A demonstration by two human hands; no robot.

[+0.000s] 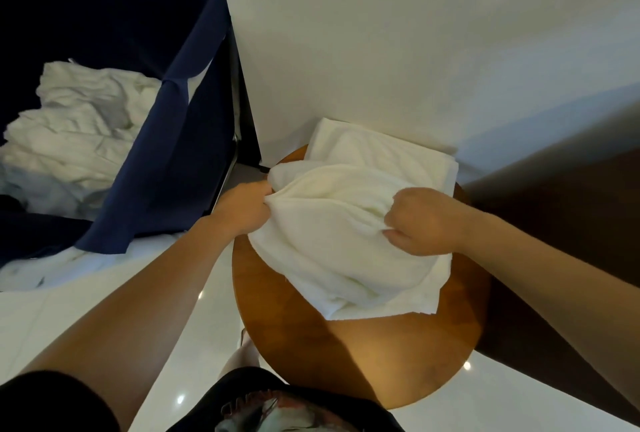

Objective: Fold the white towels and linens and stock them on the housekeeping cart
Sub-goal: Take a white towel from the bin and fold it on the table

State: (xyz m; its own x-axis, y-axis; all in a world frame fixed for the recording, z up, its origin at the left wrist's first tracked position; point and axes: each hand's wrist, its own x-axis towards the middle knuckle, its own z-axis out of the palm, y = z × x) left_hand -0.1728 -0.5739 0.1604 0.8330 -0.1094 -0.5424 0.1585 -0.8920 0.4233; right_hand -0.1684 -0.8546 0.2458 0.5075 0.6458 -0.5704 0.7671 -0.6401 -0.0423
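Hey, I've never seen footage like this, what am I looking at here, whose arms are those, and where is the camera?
There is no machine here. One wide-angle camera sits on a person's head and looks down at their own bare arms. The left hand and the right hand each grip a loose white terry towel over a round brown wooden table. A folded white towel lies at the table's far edge, by the wall. To the left, crumpled white linens sit inside a dark blue fabric bag.
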